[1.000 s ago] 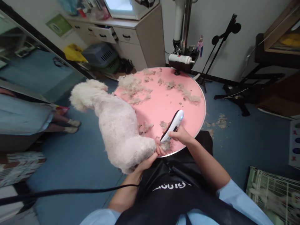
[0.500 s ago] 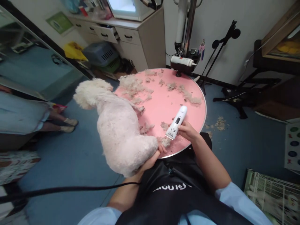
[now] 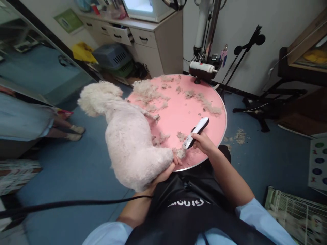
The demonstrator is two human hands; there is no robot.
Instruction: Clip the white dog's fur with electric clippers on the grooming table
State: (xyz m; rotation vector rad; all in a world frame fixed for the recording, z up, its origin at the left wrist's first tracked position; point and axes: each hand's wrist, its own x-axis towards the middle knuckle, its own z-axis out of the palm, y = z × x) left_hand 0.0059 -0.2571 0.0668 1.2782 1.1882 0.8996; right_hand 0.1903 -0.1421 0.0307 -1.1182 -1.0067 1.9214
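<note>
A white dog [image 3: 130, 139], clipped short on its body and fluffy on its head, stands at the left side of a round pink table [image 3: 176, 109], head turned away from me. My left hand [image 3: 168, 168] reaches under its rear and is closed around a hind leg close to the paw. In my right hand [image 3: 203, 141] is a white and black hair clipper [image 3: 196, 132], its blade end pointing down at the fluffy paw [image 3: 181, 153]. Whether the blade touches the fur I cannot tell. My left palm is hidden behind the leg.
Clumps of cut fur [image 3: 145, 90] lie on the table, and more fur [image 3: 240, 136] is on the floor at right. A white bottle [image 3: 203, 67] rests in a holder by the table's post. A black cable [image 3: 76, 203] crosses at lower left. Another person's legs [image 3: 66, 129] show at left.
My right hand has rolled the clipper so its dark side now shows, with the blade end still by the paw. The dog's head has turned slightly; my left hand keeps its hold.
</note>
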